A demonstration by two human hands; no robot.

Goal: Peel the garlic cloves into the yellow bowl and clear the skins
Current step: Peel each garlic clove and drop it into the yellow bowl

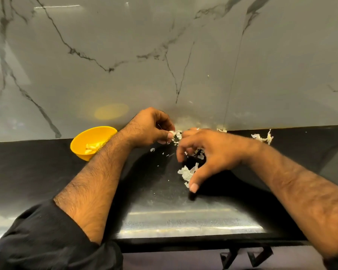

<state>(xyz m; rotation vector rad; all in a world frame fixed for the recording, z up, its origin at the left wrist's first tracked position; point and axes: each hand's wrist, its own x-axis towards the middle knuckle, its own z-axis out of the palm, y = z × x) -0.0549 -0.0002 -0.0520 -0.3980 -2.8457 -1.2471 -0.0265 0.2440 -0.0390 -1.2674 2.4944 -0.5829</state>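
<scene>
A glossy grey marble wall point(203, 55) with dark veins is filling the far half of the scene, and streaks of ceiling light are glinting off it at the upper left. Below it, a black speckled desk point(27, 172) is running left to right, its near edge catching a bright reflection. Black metal brackets point(246, 257) are showing under that edge at right.

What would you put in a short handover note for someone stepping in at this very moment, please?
Left hand: pinches a piece of garlic with papery skin near the wall.
Right hand: fingers loosely spread over the skins, holding nothing that shows.
Yellow bowl: at the left on the black counter, with peeled cloves inside.
Loose skins: a pile under the right hand, more scraps further right by the wall.
Done: several cloves peeled.
Left: finish this piece, then clear all the skins.
</scene>
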